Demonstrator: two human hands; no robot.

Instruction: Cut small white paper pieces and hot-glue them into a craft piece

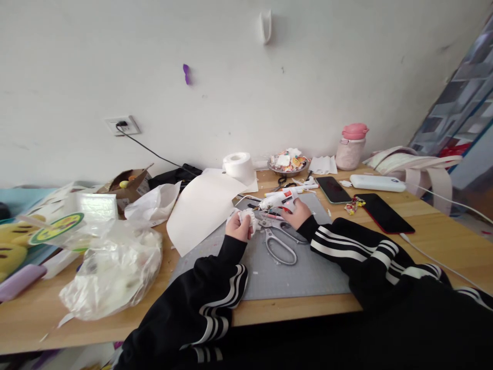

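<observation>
My left hand (pixel 239 227) is closed around a small white ruffled piece (pixel 252 220), which looks like paper or cloth; the fingers cover part of it. My right hand (pixel 300 213) grips a white hot glue gun (pixel 280 199) with an orange label, its nose pointing left toward that piece. Below and between the hands, large silver-handled scissors (pixel 268 246) lie on the grey cutting mat (pixel 296 280). Several slim tools near the glue gun are partly hidden and hard to make out.
Left of the mat are a large white sheet (pixel 204 205), a clear plastic bag (pixel 115 272) and an open cardboard box (pixel 129 187). Behind stand a white roll (pixel 236 165), a bowl of small pieces (pixel 288 164) and a pink-lidded bottle (pixel 351 149). Two phones (pixel 333 189) lie right.
</observation>
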